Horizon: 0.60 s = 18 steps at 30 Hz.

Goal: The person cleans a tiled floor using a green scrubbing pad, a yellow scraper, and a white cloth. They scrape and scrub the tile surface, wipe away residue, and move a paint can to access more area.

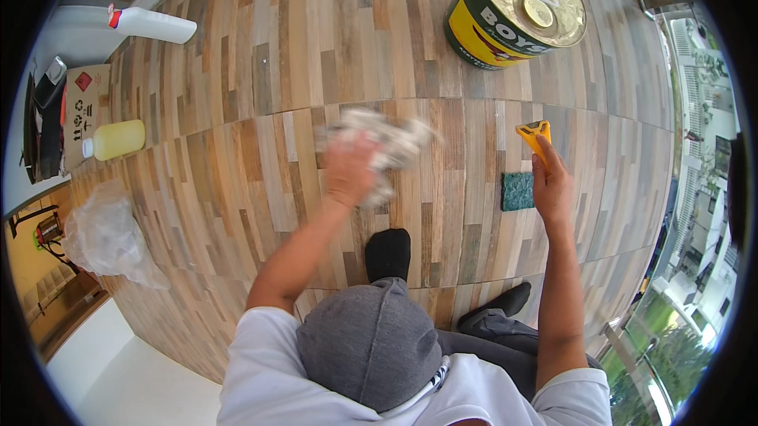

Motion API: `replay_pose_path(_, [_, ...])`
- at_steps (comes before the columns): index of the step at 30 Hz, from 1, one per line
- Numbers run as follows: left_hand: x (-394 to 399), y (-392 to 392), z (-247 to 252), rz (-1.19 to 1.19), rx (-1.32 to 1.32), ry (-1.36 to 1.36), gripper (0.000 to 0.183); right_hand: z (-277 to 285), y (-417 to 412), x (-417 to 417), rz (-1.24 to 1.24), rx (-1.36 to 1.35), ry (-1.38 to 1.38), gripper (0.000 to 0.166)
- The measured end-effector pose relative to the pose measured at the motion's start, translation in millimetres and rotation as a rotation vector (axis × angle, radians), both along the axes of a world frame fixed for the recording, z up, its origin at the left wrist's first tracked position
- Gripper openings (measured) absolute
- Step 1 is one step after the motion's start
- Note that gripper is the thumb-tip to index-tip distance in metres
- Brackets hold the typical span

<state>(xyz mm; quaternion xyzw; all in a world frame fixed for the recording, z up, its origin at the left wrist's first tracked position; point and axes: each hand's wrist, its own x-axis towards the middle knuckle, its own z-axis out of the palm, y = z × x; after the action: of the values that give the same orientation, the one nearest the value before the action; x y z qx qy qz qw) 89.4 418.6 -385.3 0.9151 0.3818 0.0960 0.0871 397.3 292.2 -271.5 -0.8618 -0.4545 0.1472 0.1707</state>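
Observation:
My left hand presses on a crumpled whitish rag over the wood-look tile floor. Both hand and rag are blurred. In my right hand is a yellow plastic scraper, its wide head pointing away from me. Just left of that hand, a green scouring pad lies flat on the tiles. Whether the scraper holds a blade is too small to tell.
A large paint can stands ahead to the right. On the left are a white bottle, a bottle of yellow liquid, a cardboard box and a clear plastic bag. Glass railing borders the right side.

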Motion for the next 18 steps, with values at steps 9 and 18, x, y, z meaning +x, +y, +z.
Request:
replay_pose_path(9, [-152.9, 143.7, 63.8, 0.775, 0.126, 0.025, 0.046, -12.2, -12.9, 1.7, -0.033, 0.158, 0.023, 0.039])
replay_pose_path(18, [-110.4, 48.0, 137.2, 0.821, 0.206, -0.493, 0.045, -22.2, -7.2, -79.6, 0.833, -0.638, 0.082, 0.047])
